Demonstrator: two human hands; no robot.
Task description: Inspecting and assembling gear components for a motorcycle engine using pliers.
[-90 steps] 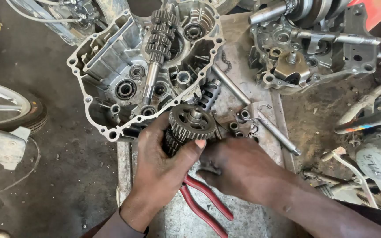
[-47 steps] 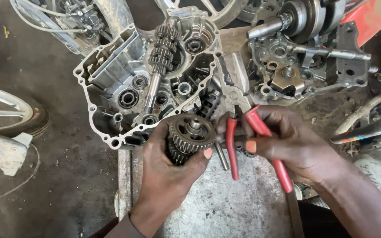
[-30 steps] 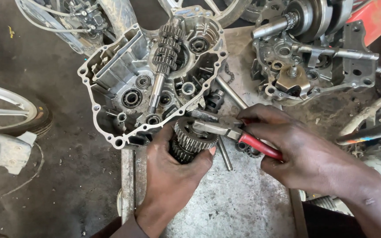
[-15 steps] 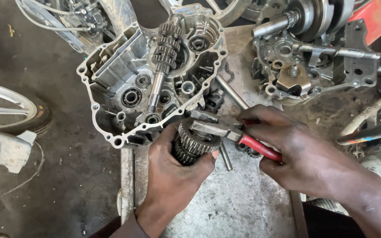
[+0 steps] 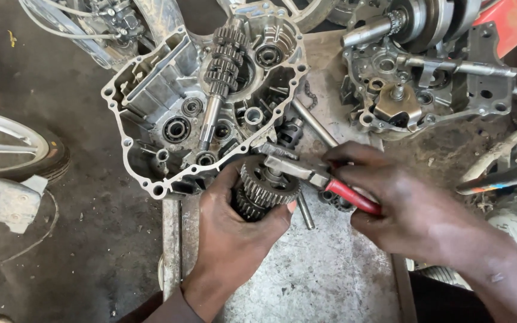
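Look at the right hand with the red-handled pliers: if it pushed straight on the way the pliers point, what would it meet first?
The right hand aims the pliers leftward; their tips are already at the centre of the gear cluster held by the left hand.

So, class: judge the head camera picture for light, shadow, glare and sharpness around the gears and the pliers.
Head view: soft, even daylight with faint shadows; mild shine on the open engine case; the gear cluster in the left hand and the red-handled pliers in the right hand are sharp; frame corners dimmer.
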